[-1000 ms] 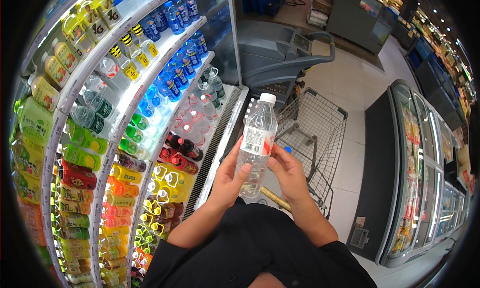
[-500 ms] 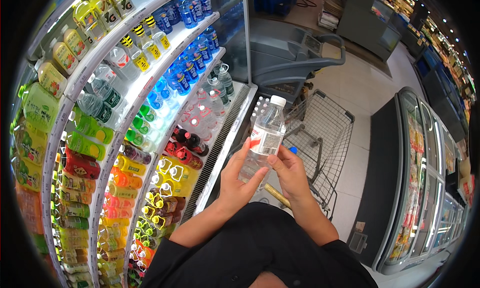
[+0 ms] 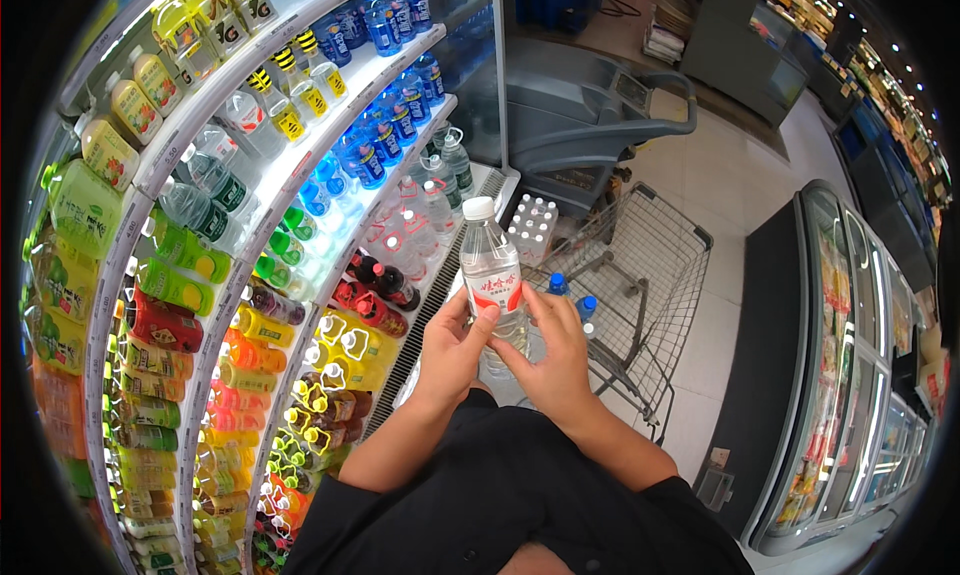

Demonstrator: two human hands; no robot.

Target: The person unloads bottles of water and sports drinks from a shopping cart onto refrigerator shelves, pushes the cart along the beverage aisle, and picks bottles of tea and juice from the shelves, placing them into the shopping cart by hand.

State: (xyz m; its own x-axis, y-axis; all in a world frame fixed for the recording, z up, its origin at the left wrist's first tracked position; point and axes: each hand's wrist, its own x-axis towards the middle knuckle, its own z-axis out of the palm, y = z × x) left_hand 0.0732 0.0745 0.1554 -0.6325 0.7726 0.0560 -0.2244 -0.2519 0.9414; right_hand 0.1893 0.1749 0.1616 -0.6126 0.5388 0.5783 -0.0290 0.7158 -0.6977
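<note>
Partly curled, fingers (image 3: 556, 323) hold a clear bottle (image 3: 494, 283).

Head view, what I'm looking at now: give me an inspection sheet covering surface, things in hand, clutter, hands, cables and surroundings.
Surface: pale tiled floor; nothing seen under the held item, which is in the air.
Things in hand: one clear bottle, white cap on, red-and-white label facing the camera.
Clutter: blue-capped bottles and a group of white-capped bottles beyond the hands.
Hands: left hand and right hand both hold the bottle, one on each side.
Cables: dark cord-like loop at the top; too small to identify.
Surroundings: stocked drink shelves left, wire cart and grey machine ahead, glass-topped cabinet right.
</note>
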